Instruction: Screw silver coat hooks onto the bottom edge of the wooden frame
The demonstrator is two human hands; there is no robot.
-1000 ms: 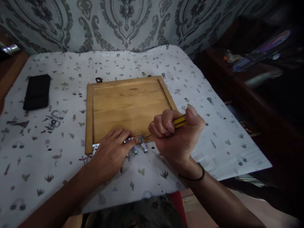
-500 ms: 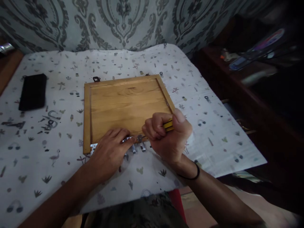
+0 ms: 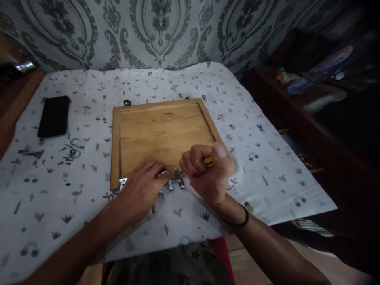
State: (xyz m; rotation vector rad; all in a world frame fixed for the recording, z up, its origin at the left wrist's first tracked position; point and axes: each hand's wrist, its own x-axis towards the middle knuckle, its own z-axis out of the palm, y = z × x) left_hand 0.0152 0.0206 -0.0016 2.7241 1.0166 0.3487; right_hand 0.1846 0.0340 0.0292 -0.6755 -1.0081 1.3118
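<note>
Left hand (image 3: pixel 144 188) lies over metal fittings (image 3: pixel 181 183) at the board's (image 3: pixel 163 130) near edge, grip unclear; right hand (image 3: pixel 209 174) clenches a tool (image 3: pixel 208 160) — best kept steady, straight. The board lies on the counter (image 3: pixel 184 229).

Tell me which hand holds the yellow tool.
The right hand, with the black wristband; the left hand lies over the near edge of the wooden panel.

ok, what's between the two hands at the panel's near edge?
Head view: shiny metal fittings at the near edge of the wooden panel, between left hand and right hand.
</note>
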